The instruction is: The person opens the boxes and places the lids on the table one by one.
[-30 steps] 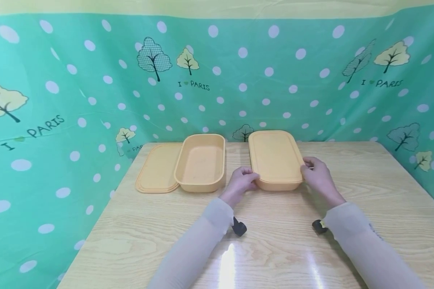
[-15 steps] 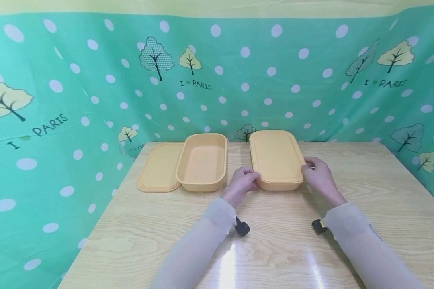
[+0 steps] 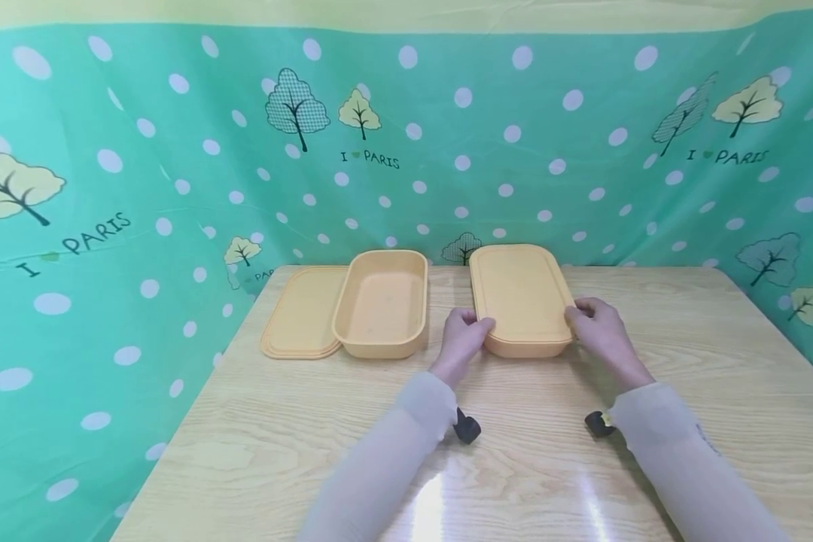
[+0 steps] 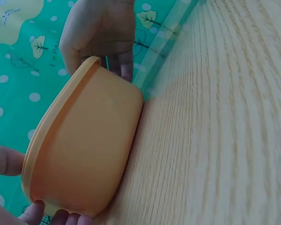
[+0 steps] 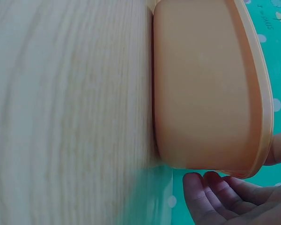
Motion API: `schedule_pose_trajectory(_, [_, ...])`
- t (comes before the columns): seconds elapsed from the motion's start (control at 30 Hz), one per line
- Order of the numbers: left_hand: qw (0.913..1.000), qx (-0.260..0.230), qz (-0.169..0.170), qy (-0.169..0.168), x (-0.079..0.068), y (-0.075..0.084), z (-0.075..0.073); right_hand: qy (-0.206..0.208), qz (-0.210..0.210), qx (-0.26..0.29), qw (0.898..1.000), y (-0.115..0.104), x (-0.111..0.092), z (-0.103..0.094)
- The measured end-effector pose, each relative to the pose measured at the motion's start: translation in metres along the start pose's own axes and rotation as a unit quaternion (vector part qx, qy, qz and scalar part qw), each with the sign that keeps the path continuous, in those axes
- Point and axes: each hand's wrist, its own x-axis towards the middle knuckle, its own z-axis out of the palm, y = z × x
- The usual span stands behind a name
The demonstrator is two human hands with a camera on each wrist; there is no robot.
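- Grasping the lidded box (image 3: 522,297) by its left edge: left hand (image 3: 461,342)
- Grasping its right edge: right hand (image 3: 603,335)
- Left of the lidded box: open container (image 3: 379,350), then flat lid (image 3: 305,312)

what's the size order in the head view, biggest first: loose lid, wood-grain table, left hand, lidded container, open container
1. Wood-grain table
2. Lidded container and open container: too alike to rank
3. Loose lid, judged by its visible part
4. Left hand
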Motion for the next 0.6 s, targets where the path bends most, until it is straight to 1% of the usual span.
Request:
schedule_pose_trajectory(0.17, [0.9998, -0.009, 0.001, 0.015, 0.0031, -0.0030, 0.0035, 0.001, -0.003, 0.006, 1.000, -0.0002, 0.0000, 0.0004])
schedule_pose_trajectory(0.4, [0.9997, -0.021, -0.007, 0.013, 0.0034, -0.0016, 0.0027, 0.004, -0.004, 0.015, 1.000, 0.0008, 0.0011, 0.0016])
schedule_pose_trajectory(0.6, [0.9996, -0.022, -0.005, 0.014, 0.0036, -0.0008, 0.0013, 0.000, -0.002, 0.028, 1.000, 0.0024, 0.0027, 0.0029])
